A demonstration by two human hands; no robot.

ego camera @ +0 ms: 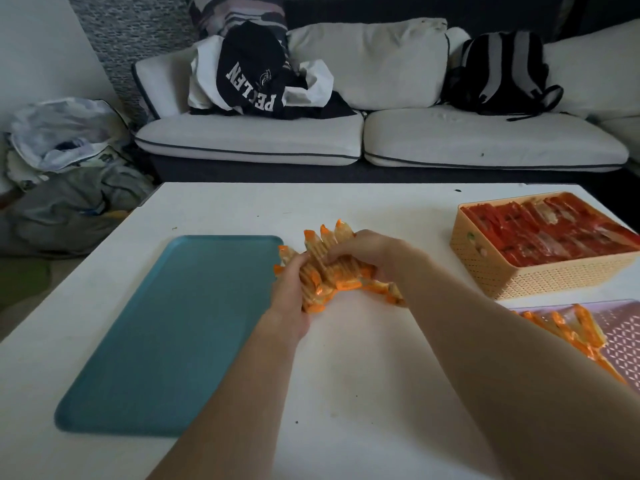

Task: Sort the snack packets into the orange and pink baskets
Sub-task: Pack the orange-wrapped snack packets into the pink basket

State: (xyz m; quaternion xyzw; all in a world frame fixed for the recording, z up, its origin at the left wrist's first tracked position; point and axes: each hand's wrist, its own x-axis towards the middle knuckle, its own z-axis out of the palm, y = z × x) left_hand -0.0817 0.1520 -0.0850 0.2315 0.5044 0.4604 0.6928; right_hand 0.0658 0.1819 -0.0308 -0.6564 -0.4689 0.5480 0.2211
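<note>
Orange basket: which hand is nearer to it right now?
Right. The right hand grips the packet bunch on the side facing the orange basket, apart from it; the left hand grips the bunch's far side, beside the blue tray.

A teal tray lies near the white table's left edge; beyond the far edge, a cream sofa carries a black backpack.

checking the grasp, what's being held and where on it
A bundle of orange snack packets: left hand grips its left edge, right hand curls over its right side.
</note>
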